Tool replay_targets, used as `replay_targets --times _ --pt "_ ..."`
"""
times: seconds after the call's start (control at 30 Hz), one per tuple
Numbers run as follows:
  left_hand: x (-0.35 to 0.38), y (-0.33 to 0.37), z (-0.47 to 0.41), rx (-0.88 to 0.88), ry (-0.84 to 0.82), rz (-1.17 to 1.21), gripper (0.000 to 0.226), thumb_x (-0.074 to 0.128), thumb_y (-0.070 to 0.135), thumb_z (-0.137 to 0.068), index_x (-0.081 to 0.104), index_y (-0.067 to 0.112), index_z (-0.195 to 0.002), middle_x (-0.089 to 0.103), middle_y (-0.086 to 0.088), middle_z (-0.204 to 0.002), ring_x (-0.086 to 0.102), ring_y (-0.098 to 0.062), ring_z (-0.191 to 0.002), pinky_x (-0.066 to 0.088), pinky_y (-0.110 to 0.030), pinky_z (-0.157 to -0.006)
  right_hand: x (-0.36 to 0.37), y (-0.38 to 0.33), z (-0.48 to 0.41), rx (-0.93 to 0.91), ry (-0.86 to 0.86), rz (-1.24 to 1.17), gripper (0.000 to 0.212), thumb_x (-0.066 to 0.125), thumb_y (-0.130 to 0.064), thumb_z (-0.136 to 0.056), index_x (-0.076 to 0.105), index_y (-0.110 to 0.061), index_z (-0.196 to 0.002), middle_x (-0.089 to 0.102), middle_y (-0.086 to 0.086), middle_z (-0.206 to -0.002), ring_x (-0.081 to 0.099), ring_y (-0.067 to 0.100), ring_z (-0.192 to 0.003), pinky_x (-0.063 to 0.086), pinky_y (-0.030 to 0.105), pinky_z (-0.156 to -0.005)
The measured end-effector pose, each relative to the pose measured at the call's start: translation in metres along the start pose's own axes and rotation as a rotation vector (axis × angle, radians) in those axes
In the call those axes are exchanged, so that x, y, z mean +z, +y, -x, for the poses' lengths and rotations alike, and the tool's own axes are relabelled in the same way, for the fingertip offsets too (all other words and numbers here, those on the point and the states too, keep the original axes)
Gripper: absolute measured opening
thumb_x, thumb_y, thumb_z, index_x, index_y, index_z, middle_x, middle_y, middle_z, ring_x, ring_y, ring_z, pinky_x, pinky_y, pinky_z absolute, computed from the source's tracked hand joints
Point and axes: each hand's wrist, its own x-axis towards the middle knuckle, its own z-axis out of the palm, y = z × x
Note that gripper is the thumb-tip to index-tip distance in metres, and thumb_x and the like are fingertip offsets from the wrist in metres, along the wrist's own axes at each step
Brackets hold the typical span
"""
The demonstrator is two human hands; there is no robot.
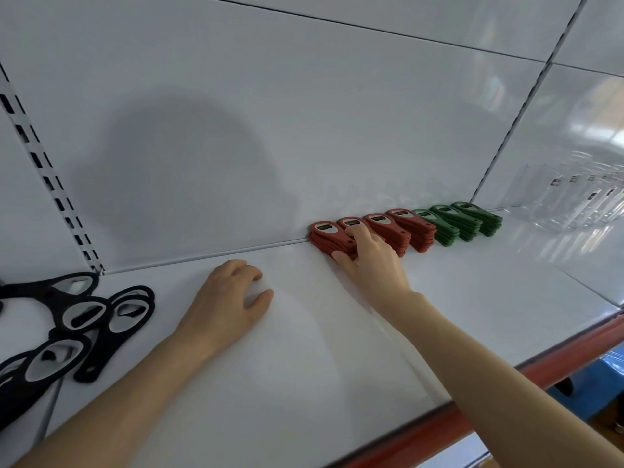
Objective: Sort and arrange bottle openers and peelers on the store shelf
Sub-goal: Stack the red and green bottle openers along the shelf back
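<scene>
We are facing a white store shelf point(304, 349) and back panel point(236, 130).
Against the panel are sitting four red bottle-opener stacks point(418, 234) and three green stacks point(472, 224); our right hand point(371, 265) is gripping one red stack, our left hand point(223, 302) resting relaxed.

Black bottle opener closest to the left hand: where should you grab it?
Pinch the black bottle opener by its wide rounded head, coming from the right with the left hand. That end sits on the pile's right edge, nearest the hand; the narrow handle lies against the other black openers.
</scene>
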Motion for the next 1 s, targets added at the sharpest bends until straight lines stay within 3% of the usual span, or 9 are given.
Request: replay_targets --times 0.13,0.27,0.53,0.63,0.77,0.83,0.93,1.0 --pt "-0.001 0.002 0.000 -0.013 0.000 0.000 0.033 0.060 0.028 -0.087 0.060 0.008 -0.113 0.051 -0.005 -0.125 0.042 -0.018 -0.123 0.022 -0.012 -0.088 0.008 -0.006 -0.007 0.003 -0.049 0.049 0.034 0.051 -0.022 -0.090 0.046 -0.011 -0.122 0.055 0.015 -0.114 0.053 0.036 -0.103 0.043 0.036 -0.076" --pt "-0.002 0.002 0.000 -0.020 -0.025 -0.001 0.044 0.056 0.041 -0.084 0.061 0.007 -0.111 0.052 -0.005 -0.123 0.044 -0.020 -0.121 0.025 -0.015 -0.089 0.012 -0.004 -0.008 0.000 -0.042 0.036 0.037 0.053 -0.020 -0.089 0.045 -0.016 -0.125 0.055 0.014 -0.114 0.053 0.035 -0.104 0.042 0.036 -0.079" --pt "-0.007 0.004 -0.006 -0.038 -0.077 0.026 0.034 0.058 0.023 -0.089 0.058 0.004 -0.117 0.051 -0.006 -0.127 0.044 -0.020 -0.122 0.027 -0.017 -0.091 0.016 -0.003 -0.006 -0.008 -0.022 -0.005 0.035 0.051 -0.017 -0.090 0.045 -0.015 -0.124 0.055 0.013 -0.113 0.054 0.035 -0.103 0.044 0.037 -0.081" --pt "-0.008 0.018 -0.025 -0.005 -0.122 0.048 0.038 0.043 0.025 -0.094 0.059 -0.001 -0.116 0.054 -0.011 -0.125 0.049 -0.024 -0.118 0.032 -0.022 -0.092 0.013 -0.004 -0.001 -0.006 -0.035 -0.039 0.041 0.052 -0.022 -0.090 0.040 -0.016 -0.130 0.051 0.012 -0.120 0.051 0.032 -0.108 0.043 0.036 -0.086" --pt "0.008 0.032 -0.049 0.132 -0.311 -0.009 0.073 0.016 0.042 -0.078 0.057 -0.006 -0.113 0.056 -0.018 -0.123 0.051 -0.028 -0.116 0.030 -0.027 -0.095 0.005 0.005 0.005 -0.034 -0.049 -0.055 0.045 0.053 -0.023 -0.091 0.039 -0.020 -0.134 0.050 0.010 -0.123 0.050 0.030 -0.111 0.040 0.034 -0.089" --pt "0.018 0.032 -0.056 0.188 -0.358 -0.070 0.077 0.011 0.046 -0.077 0.051 -0.003 -0.121 0.050 -0.015 -0.132 0.043 -0.026 -0.126 0.024 -0.028 -0.098 0.003 0.011 0.007 -0.058 -0.056 -0.038 0.047 0.053 -0.023 -0.092 0.039 -0.020 -0.136 0.050 0.009 -0.125 0.050 0.029 -0.110 0.040 0.033 -0.089" --pt "0.026 0.036 -0.063 0.152 -0.420 -0.106 0.051 0.029 0.030 -0.098 0.025 0.012 -0.146 0.020 0.000 -0.155 0.014 -0.012 -0.142 0.013 -0.031 -0.110 0.007 0.015 0.007 -0.088 -0.045 -0.053 0.048 0.054 -0.022 -0.091 0.039 -0.017 -0.137 0.051 0.009 -0.125 0.052 0.028 -0.108 0.041 0.032 -0.088" --pt "0.031 0.037 -0.066 0.146 -0.438 -0.112 0.052 0.032 0.025 -0.100 0.016 0.017 -0.148 0.010 0.004 -0.157 0.006 -0.010 -0.143 0.008 -0.037 -0.113 0.010 0.015 0.006 -0.090 -0.034 -0.082 0.047 0.055 -0.021 -0.091 0.041 -0.016 -0.135 0.053 0.009 -0.123 0.053 0.028 -0.105 0.043 0.033 -0.087"
